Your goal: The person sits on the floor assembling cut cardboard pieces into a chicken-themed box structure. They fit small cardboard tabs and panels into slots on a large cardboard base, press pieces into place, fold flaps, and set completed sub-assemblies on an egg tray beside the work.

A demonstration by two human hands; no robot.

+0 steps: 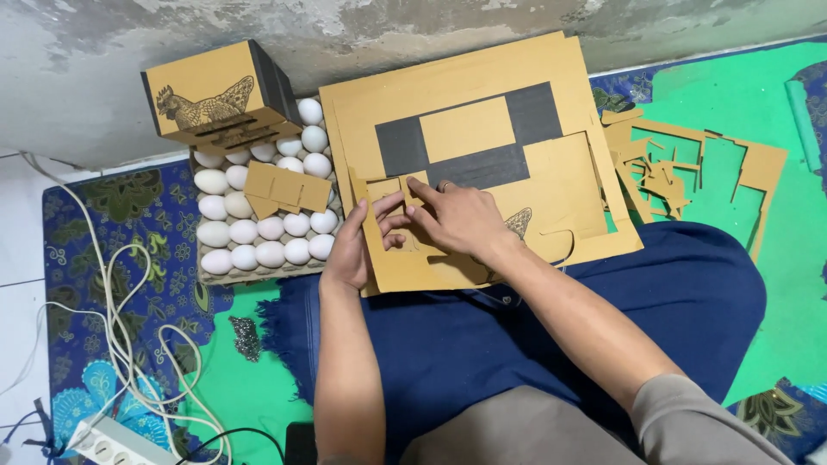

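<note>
Left hand (pixel 355 250): at the left edge of the cardboard sheet (pixel 482 146), thumb and fingers pinching a partly cut flap near that edge.

Right hand (pixel 457 220): palm down on the same sheet, fingers together and pressed flat, forefinger stretched toward the flap; a ring on one finger.

Cardboard sheet: brown, die-cut, with dark grey rectangles in its upper half and a printed hen partly covered by the right wrist. It rests on the lap, on a dark blue cloth (pixel 689 293), its top edge near the wall (pixel 388 26).

Egg tray (pixel 258 274): just left of the sheet, filled with white eggs (pixel 258 231). A small folded cardboard piece (pixel 286 189) lies on the eggs.

Folded box (pixel 220 95): brown with a hen drawing, standing at the tray's far end.

Cardboard offcuts (pixel 680 172): a scattered pile right of the sheet, on the green mat (pixel 732 95).

White cables (pixel 129 327): looped on the patterned floor cloth at left, running to a power strip (pixel 112 443).
</note>
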